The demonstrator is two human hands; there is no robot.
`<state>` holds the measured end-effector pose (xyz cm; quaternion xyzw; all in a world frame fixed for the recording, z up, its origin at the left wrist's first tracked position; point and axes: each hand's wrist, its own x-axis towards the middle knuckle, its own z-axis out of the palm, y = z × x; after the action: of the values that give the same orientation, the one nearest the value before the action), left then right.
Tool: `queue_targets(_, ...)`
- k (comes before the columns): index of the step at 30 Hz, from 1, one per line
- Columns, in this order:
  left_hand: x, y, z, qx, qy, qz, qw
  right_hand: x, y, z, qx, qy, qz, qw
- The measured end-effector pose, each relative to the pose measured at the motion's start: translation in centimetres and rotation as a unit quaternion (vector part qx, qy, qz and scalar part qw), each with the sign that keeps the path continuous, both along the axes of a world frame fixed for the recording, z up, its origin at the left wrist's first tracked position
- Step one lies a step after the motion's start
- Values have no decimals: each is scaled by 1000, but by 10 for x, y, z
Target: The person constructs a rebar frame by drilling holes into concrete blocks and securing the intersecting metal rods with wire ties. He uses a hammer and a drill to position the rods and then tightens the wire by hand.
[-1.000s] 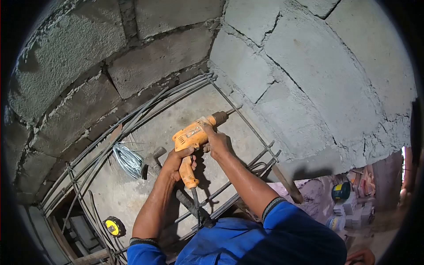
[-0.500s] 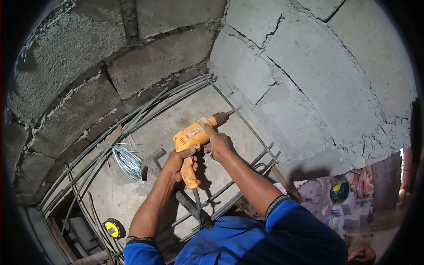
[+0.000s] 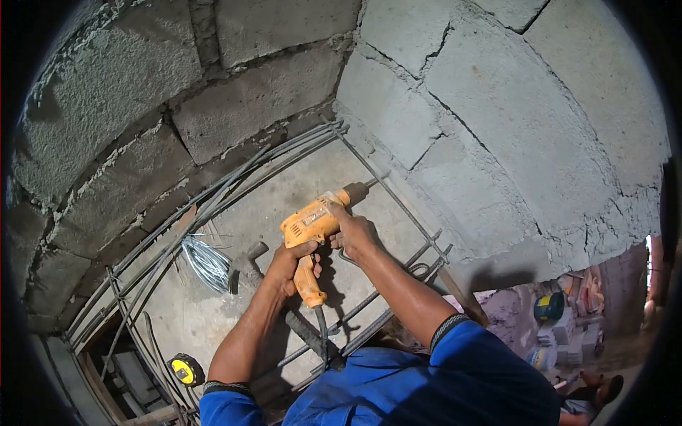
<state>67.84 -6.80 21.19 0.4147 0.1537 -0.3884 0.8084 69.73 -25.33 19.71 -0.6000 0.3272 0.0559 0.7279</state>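
An orange power drill [image 3: 310, 221] lies tilted across the middle of the view, its dark chuck and bit aimed up and right at the concrete block wall [image 3: 398, 121]. Wrapped round the drill's handle is my left hand [image 3: 290, 267]. My right hand [image 3: 350, 231] grips the drill's body behind the chuck from the right side. The bit's tip reaches past a steel rebar [image 3: 387, 186] close to the wall; whether it enters the wall cannot be made out. A dark cord runs down from the handle toward my body.
A bundle of tie wire [image 3: 207, 263] and a hammer [image 3: 249, 263] lie on the concrete slab [image 3: 192, 323] left of the drill. A yellow-black tape measure [image 3: 185, 370] rests lower left. Rebars line the slab's edges. A person [image 3: 593, 394] shows at lower right near a green bucket [image 3: 548, 308].
The drill and both hands stay almost in place, with a very slight shift. At lower right, more of the other person has come into view.
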Motion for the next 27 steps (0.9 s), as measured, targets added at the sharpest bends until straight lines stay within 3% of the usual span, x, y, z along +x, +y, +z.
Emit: queue_targets(27, 0, -7, 3, 1, 3, 8, 1000, -2, -6, 0, 9, -20, 5, 1000)
